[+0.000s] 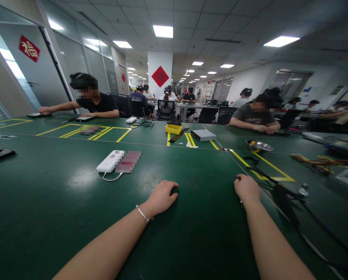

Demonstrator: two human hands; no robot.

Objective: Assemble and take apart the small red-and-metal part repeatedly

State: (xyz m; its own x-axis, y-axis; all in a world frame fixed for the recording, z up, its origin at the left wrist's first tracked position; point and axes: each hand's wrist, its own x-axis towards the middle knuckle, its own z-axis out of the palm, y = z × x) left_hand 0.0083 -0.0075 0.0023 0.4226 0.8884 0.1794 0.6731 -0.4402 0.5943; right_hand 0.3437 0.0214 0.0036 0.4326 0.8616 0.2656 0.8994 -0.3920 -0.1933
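The left hand (163, 196) is rested on the dark green, smooth-topped bench (203, 237), its fingers loosely bent and the thumb held apart from them; nothing is seen gripped. The right hand (247, 188) is laid on the bench well apart from it, knuckles rounded and fingers tucked from sight, so whether anything is pinched there cannot be told. Both forearms seem to be propped for simple support.

Beyond the left hand, a white, rounded plastic power bank (106, 163) marked "15" is placed against a flat, reddish, blurred rectangular object (128, 162). The two are joined by a short white cable (111, 179), which is probably why they are kept side by side. Just right of the right hand, a thick black cable (286, 206) is trailed along the bench, perhaps pushed aside to leave working room.
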